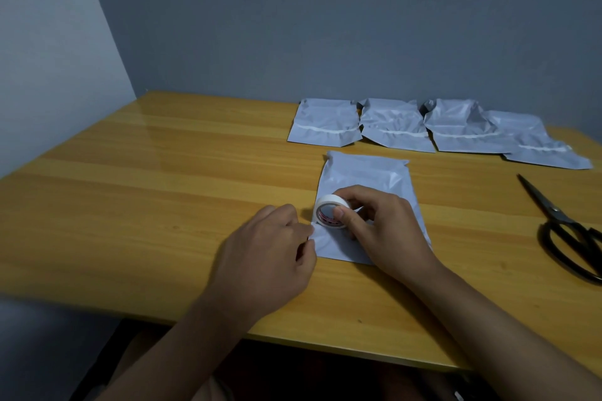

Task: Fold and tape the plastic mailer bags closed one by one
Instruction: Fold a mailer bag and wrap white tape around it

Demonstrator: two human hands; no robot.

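Two hands are working over one pale grey plastic mailer bag (368, 179) that is lying flat on the glossy yellow wooden bench (163, 172). The right hand (381, 225) is resting on the bag's near half, its thumb and curled fingers gripping a small round roll of white tape (329, 210) that is standing on edge above the bag's left side. The left hand (277, 247) is sitting just beside the bag's left edge, its fingers curled and pinching at the spot where the tape's end is meeting the bag. Four more grey mailer bags (394, 127) are lying in a row farther back, each with a white strip across it. Black-handled metal scissors (563, 228) are lying well apart at the right.
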